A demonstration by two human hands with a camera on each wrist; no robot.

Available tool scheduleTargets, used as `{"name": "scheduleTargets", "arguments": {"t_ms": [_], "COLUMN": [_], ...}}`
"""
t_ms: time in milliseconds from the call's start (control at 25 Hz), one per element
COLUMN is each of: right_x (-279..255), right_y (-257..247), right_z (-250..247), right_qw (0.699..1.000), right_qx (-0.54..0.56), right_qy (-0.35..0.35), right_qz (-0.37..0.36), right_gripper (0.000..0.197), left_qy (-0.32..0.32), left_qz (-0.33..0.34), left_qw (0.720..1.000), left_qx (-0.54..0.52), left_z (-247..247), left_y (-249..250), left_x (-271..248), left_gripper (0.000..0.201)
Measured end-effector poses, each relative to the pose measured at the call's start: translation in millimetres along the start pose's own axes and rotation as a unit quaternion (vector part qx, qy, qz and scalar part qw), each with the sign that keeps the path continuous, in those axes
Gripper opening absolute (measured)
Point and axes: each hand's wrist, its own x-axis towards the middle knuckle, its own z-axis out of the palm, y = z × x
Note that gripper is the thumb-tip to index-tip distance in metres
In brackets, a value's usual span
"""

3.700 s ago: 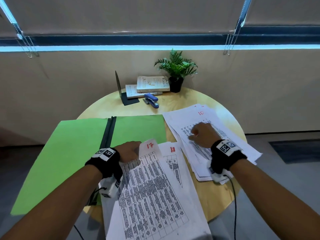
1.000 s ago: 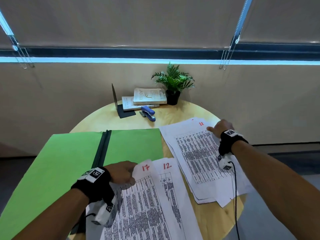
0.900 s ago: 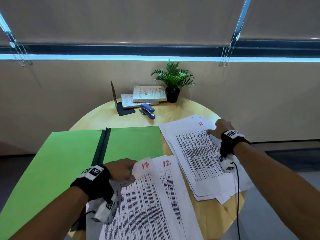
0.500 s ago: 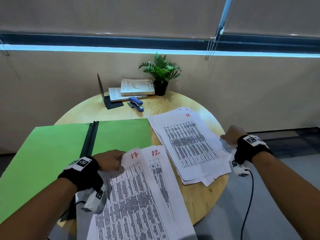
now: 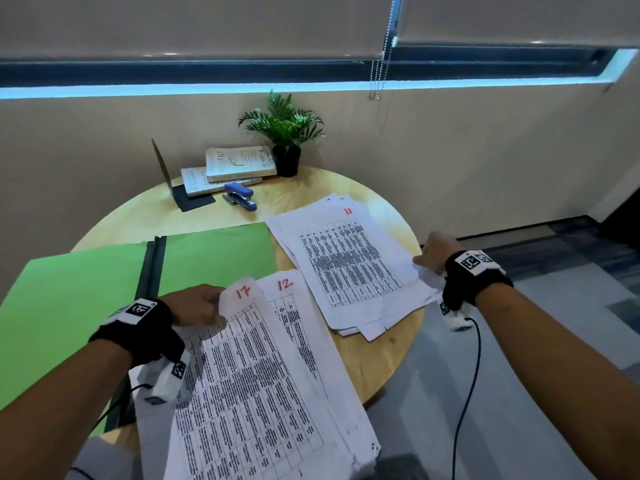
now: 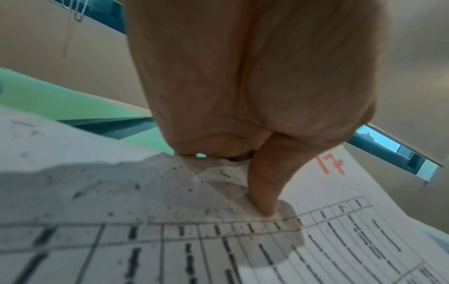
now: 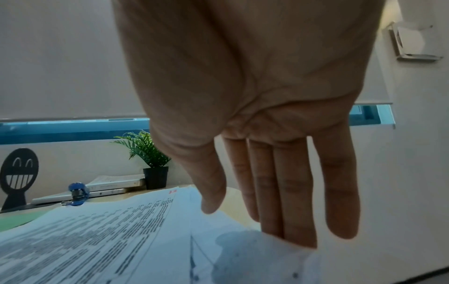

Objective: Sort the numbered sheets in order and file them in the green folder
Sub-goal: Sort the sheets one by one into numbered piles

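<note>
The left hand (image 5: 195, 304) pinches the top corner of the sheet marked 17 (image 5: 242, 368) – sheet 12 (image 5: 294, 313) lies under it. The right hand (image 5: 434, 252), fingers straight, touches the edge of the paper stack (image 5: 346, 261). The green folder (image 5: 69, 306) lies open on the desk (image 5: 304, 188).

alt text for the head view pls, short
Left hand pinches the corner of sheet 17, atop sheet 12; right hand touches the edge of a loose paper pile. Open green folder lies left.
</note>
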Motion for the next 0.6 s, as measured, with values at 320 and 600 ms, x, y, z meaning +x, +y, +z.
{"name": "scheduleTargets", "arguments": {"t_ms": [320,600], "right_x": [-62,-82], "right_y": [-89,-159], "right_z": [6,65], "right_qw": [0.978,0.962], "right_qx": [0.122,0.111], "right_qy": [0.026,-0.086], "right_qz": [-0.164,-0.233], "right_gripper": [0.024,0.041], "left_qy": [0.018,0.048], "left_qz": [0.0,0.011], "left_qw": [1.0,0.999], "left_qx": [0.023,-0.003], "left_z": [1,5], "left_y": [-3,-17], "left_x": [1,3], "left_gripper": [0.05,0.044]}}
